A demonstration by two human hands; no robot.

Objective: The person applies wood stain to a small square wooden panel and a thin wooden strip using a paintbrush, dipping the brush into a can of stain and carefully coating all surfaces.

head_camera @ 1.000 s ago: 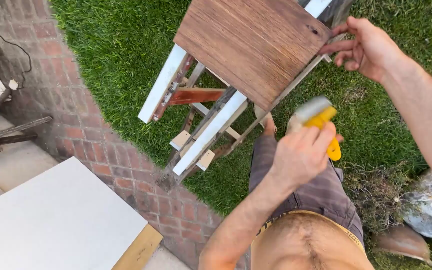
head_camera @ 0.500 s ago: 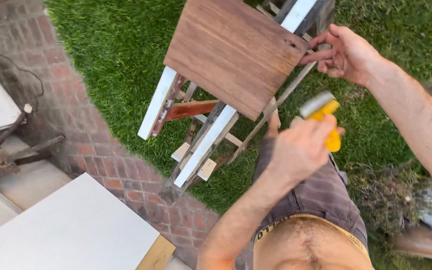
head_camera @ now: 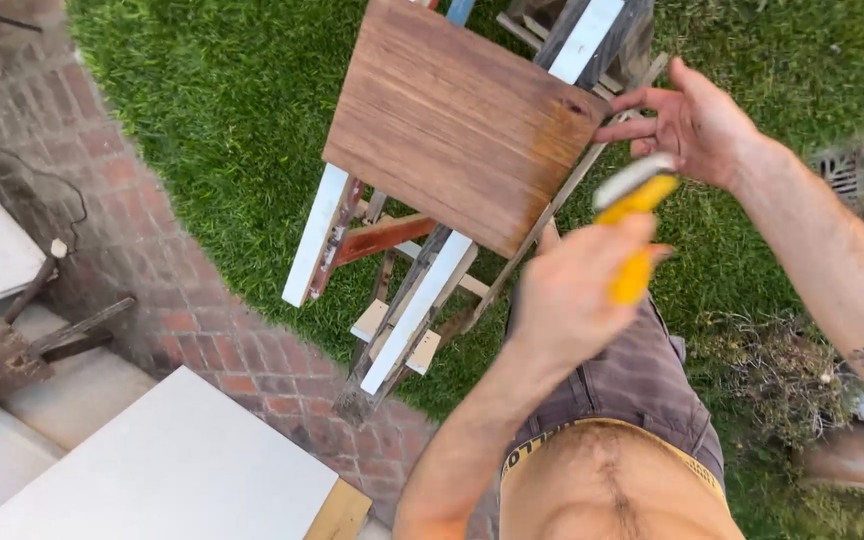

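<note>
Far left: weathered timber offcuts [head_camera: 12, 355] on pale slab, thin cable beside. Lower left: white board [head_camera: 172, 470] flat, wood edge showing at near corner. Curved brick edging [head_camera: 152, 250] betw. slab area and grass [head_camera: 222, 110]. Centre: brown wooden panel [head_camera: 457, 120], grain visible, lying tilted atop folding trestle frame [head_camera: 402, 300] w/ white-painted rails and one reddish cross-brace; darker wet-looking patch at panel's right corner. Centre-right: left hand [head_camera: 567, 295] raised above lap, fingers curled tight round yellow-handled tool [head_camera: 637, 225], grey head end pointing up-right, just beside panel's right corner, not touching; tool type not determinable owing to motion blur. Upper right: right hand [head_camera: 697, 120] open, fingers spread and slightly bent, fingertips close to panel's right corner; contact w/ panel cannot be confirmed. Forearm running to right edge of frame, tattoo near wrist side. Bottom centre: bare torso, brown shorts [head_camera: 632, 390]. Right: dry grass clump, drain grate [head_camera: 842, 170] in lawn.
</note>
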